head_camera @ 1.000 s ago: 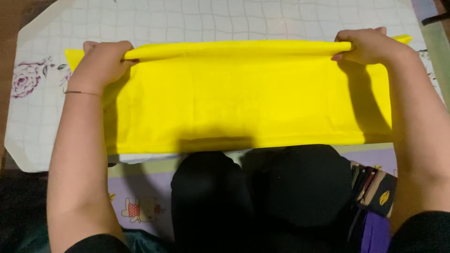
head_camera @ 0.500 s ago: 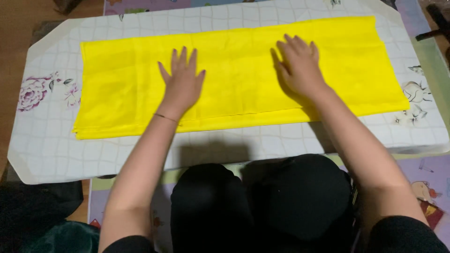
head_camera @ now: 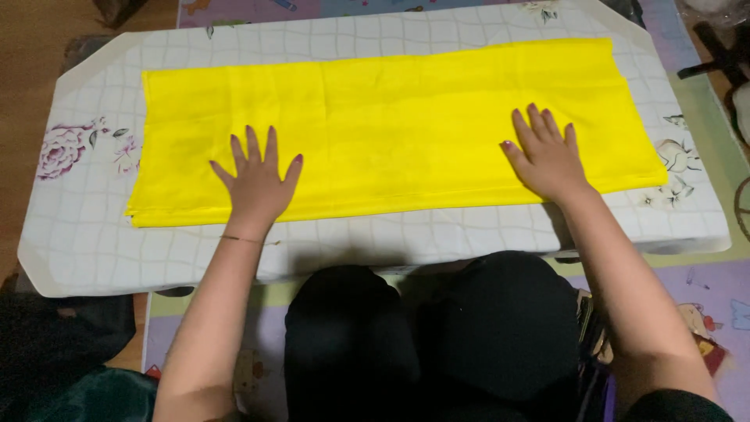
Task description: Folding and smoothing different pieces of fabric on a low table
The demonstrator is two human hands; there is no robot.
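Observation:
A long yellow cloth (head_camera: 391, 117), folded into a wide strip, lies flat across a low white table (head_camera: 70, 242) with a grid and flower pattern. My left hand (head_camera: 258, 184) rests palm down on the cloth's near left part, fingers spread. My right hand (head_camera: 547, 156) presses flat on the near right part, fingers spread too. Neither hand grips anything. A thin bracelet circles my left wrist.
My knees in black trousers (head_camera: 437, 344) sit against the table's near edge. A colourful play mat (head_camera: 711, 312) covers the floor around it. Dark fabric (head_camera: 62, 344) lies on the floor at the lower left. Dark objects (head_camera: 715, 55) lie at the far right.
A second ago both hands held the cloth's folded edge at its ends. The cloth then lay flat with my hands near the middle; now they have slid apart towards its sides.

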